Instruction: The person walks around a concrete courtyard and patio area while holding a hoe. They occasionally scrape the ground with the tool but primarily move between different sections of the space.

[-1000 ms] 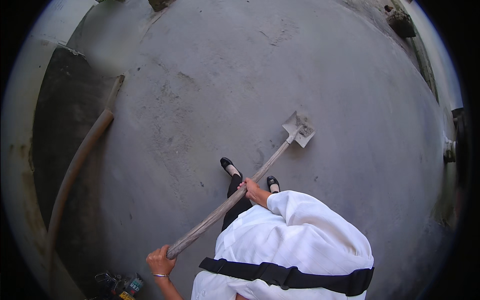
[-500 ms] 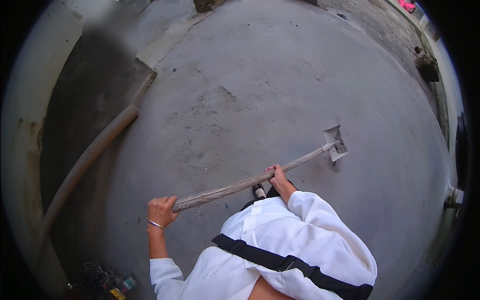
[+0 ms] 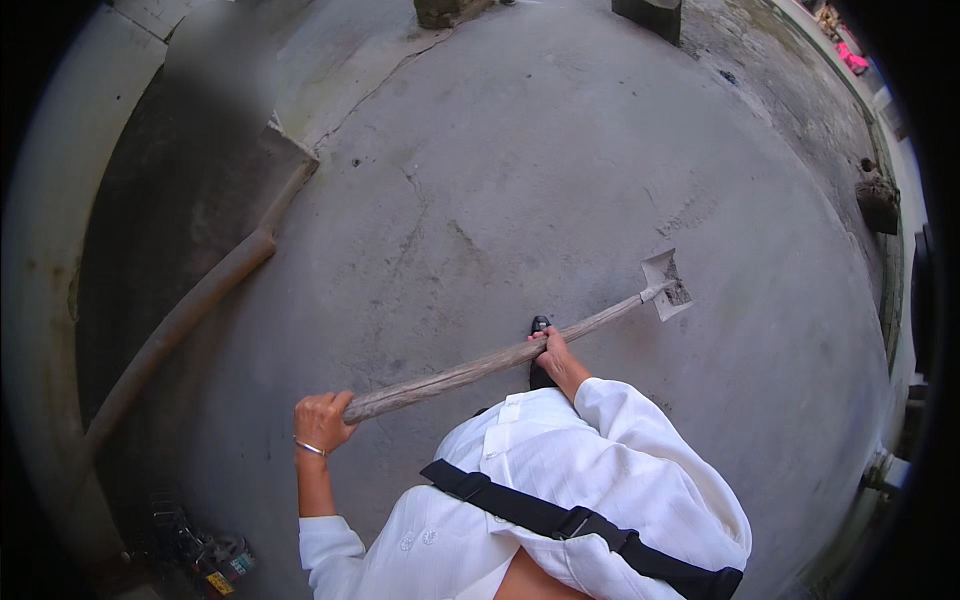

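Note:
A shovel [image 3: 450,378] with a long, worn wooden handle lies across in front of my body. Its pale metal blade [image 3: 657,268] is at the right end and carries a little dark, crumbly debris. My left hand [image 3: 322,421], with a silver bangle at the wrist, is wrapped round the handle's butt end. Farther along the shaft, my right hand [image 3: 553,351] is closed round it from the near side. One dark shoe [image 3: 541,324] shows just beyond the right hand.
Grey concrete floor [image 3: 480,270] spreads around me. A brown curved ledge [image 3: 190,305] runs along a wall at the left. Blocks stand at the far edge, one a dark block [image 3: 648,18]. A stump-like lump [image 3: 878,203] sits at the right; a vehicle [image 3: 205,555] is at lower left.
The floor and its surroundings have shifted in view as I step forward, one foot now ahead. My hands keep the same hold, and the shovel blade stays loaded with debris.

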{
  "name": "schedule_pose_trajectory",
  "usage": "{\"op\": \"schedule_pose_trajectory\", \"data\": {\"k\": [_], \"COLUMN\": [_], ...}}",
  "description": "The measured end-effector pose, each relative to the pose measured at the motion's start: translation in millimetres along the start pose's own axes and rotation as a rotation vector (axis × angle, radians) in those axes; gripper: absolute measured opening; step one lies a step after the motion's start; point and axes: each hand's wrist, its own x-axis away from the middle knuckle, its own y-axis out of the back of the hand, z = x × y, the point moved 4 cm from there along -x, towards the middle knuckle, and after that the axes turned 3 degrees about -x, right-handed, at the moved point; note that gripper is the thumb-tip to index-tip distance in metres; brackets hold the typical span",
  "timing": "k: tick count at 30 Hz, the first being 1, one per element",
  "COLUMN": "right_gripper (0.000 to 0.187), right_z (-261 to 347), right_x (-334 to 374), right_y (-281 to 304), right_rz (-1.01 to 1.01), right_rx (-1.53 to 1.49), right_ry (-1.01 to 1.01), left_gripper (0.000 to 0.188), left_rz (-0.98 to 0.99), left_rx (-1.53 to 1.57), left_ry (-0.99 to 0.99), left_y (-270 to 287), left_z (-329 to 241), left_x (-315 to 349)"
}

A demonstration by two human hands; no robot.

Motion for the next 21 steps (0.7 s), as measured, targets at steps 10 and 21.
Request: {"op": "schedule_pose_trajectory", "data": {"k": [10,21], "right_gripper": [0.005,0.007], "right_z": [92.3,155.3], "right_x": [86.1,-64.0], "right_y": [-316.9,-593.8], "right_rz": [-0.166,-0.054], "right_rx": [0.260,0.131], "right_ry": [-0.023,0.046], "left_gripper": [0.029,0.028], "left_rz": [0.116,0.000], "left_rx": [0.167,0.156], "left_ry": [0.251,0.165], "left_y": [153.2,140.2], "left_z": [93.2,231.8], "left_x": [-179.8,-479.6]}}
